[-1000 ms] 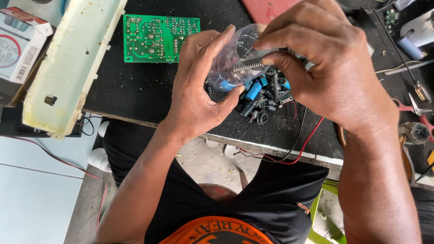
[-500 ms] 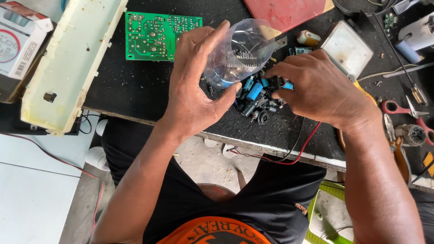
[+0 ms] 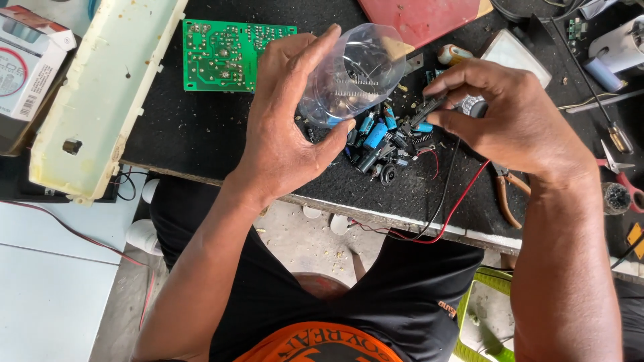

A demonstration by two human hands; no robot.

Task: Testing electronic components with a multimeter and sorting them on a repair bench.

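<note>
My left hand [image 3: 285, 127] grips a clear plastic cup [image 3: 352, 74] cut from a bottle, tipped on its side over the black workbench [image 3: 201, 134]. A few small parts lie inside the cup. Just below its mouth lies a heap of blue and black capacitors [image 3: 379, 144] and other small components. My right hand [image 3: 513, 117] pinches a small black component [image 3: 422, 110] between thumb and fingers, just right of the cup and above the heap.
A green circuit board [image 3: 225, 50] lies at the back left, next to a long cream plastic casing [image 3: 100, 87]. Red and black wires [image 3: 449, 214] hang over the bench's front edge. Pliers [image 3: 506, 191], scissors [image 3: 620, 171], a screwdriver [image 3: 597, 94] and a red board [image 3: 429, 17] lie to the right.
My right hand has drawn away from the cup's mouth to the right and lower, now pinching a small black part. The left hand keeps holding the tipped cup.
</note>
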